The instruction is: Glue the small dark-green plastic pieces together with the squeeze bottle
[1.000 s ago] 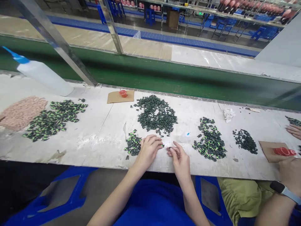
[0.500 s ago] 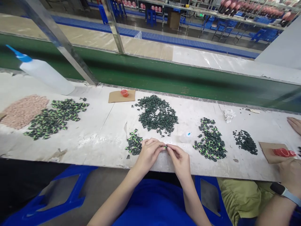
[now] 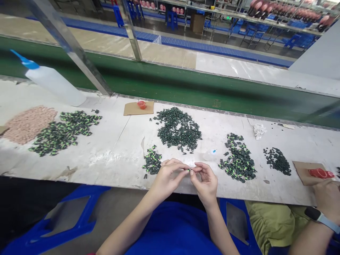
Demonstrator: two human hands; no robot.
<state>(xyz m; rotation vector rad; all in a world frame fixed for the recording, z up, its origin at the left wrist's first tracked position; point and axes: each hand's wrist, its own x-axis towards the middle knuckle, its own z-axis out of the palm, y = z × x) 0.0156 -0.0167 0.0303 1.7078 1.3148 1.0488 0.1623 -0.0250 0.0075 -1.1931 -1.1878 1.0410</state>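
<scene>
A tiny dark piece (image 3: 190,170) with a speck of green is pinched between the fingertips of both hands, the left hand (image 3: 170,175) and the right hand (image 3: 206,182), over the near part of a white worktop (image 3: 106,171). Fingers cover most of it, so its shape is unclear. The left hand partly blocks a small black-and-green heap (image 3: 152,162). Beyond spreads a large dark-green pile (image 3: 183,134); rightward lies another speckled heap (image 3: 240,163). A red cup (image 3: 141,105) sits on cardboard (image 3: 130,109) farther back.
</scene>
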